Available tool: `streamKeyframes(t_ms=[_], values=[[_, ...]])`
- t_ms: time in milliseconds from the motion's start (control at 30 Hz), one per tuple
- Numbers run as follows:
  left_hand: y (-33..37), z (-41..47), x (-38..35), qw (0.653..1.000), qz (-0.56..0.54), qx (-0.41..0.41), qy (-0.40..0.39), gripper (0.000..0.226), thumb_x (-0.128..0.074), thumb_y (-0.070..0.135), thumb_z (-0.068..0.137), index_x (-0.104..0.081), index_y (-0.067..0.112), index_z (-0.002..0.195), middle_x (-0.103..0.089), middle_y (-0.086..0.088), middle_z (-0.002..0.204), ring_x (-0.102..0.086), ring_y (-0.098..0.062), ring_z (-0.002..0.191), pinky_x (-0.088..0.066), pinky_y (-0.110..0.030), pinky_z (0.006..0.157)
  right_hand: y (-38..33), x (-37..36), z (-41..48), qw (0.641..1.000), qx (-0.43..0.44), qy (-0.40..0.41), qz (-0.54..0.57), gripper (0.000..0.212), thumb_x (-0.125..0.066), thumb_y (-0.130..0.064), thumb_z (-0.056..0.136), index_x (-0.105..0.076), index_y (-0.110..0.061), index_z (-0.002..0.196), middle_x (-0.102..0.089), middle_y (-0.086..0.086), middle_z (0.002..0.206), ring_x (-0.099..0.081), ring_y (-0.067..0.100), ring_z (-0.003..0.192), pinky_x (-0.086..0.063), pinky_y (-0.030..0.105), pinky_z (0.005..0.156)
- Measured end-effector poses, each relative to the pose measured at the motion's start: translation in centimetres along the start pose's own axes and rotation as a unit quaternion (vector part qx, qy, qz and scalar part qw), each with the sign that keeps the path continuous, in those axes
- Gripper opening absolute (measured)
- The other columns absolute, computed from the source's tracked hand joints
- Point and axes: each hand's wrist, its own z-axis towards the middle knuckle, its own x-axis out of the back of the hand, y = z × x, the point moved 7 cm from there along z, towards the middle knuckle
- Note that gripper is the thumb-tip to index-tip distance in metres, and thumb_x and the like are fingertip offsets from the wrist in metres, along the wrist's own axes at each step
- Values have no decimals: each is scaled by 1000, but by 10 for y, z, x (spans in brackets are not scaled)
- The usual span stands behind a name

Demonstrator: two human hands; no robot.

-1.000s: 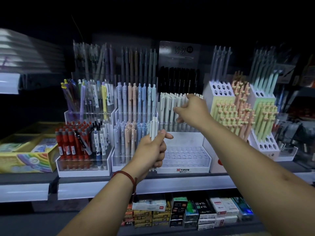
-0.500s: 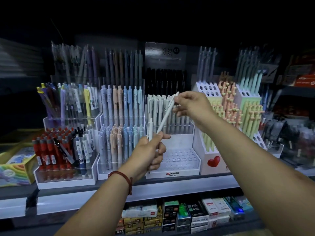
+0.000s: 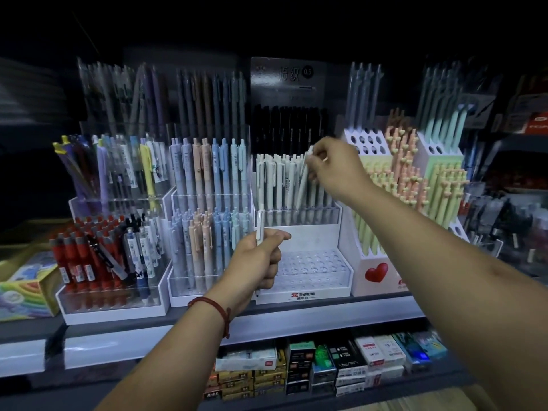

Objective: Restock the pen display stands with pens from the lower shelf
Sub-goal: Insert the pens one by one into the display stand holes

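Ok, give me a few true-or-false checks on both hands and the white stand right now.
1. The right hand pinches a tilted pen at the back tier of the white stand. True.
2. The left hand is empty. False: it grips an upright pen.
3. The front tier of the white stand is full. False: its holes hold no pens.
4. Red pens stand in the leftmost stand. True.
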Motion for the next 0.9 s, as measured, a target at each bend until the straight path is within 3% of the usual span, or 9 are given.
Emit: streamKeyframes(t_ms=[233,367,467,567,667,767,900], values=[[1,-2,-7,1000,-2,1,-3,37,-57,27,104,-56,-1,129,-31,8,60,-20,-11,47,-17,-23,44,8,-12,-5,998,-15,-47,-45,19,-54,-18,105,-62,-1,106,-72,16,82,-71,18,66,-62,46,74],[2,-3,-7,1000,6,3,2,32,-54,25,106,-59,0,124,-31,8,58,-20,-11,47,-16,-23,46,-8,-16,-8,992,36,-77,-93,17,-53,-21,105,-59,-5,107,-69,15,91,-70,31,80,-60,50,76],[4,-5,-5,1000,3,5,10,29,-54,25,106,-61,2,123,-31,8,58,-21,-11,46,-16,-23,46,-20,-24,-7,986,55,-95,-124,20,-51,-21,106,-60,-4,112,-68,16,98,-67,31,83,-58,43,79],[6,-10,-5,1000,4,3,5,30,-54,25,106,-60,1,124,-30,8,59,-20,-11,47,-16,-23,46,-16,-24,1,988,11,-88,-127,25,-52,-19,105,-60,4,102,-69,22,98,-70,37,86,-59,45,81],[8,-15,-4,1000,9,0,4,31,-54,25,106,-59,0,124,-31,8,58,-21,-10,46,-16,-23,46,-1,-22,7,991,-45,-88,-87,25,-56,-18,103,-55,-1,84,-70,32,97,-74,42,83,-62,53,80],[10,-16,-1,1000,11,-2,9,32,-55,24,105,-58,-1,125,-31,8,57,-21,-10,46,-17,-23,45,3,-20,6,993,-58,-83,-67,31,-57,-16,103,-60,13,95,-72,31,89,-74,39,75,-63,50,78],[10,-14,0,1000,14,-4,21,27,-55,23,105,-62,3,120,-34,9,56,-24,-9,45,-21,-22,43,1,-24,-7,992,-48,-84,-85,32,-65,-19,97,-67,12,88,-72,29,81,-72,39,81,-59,49,82]])
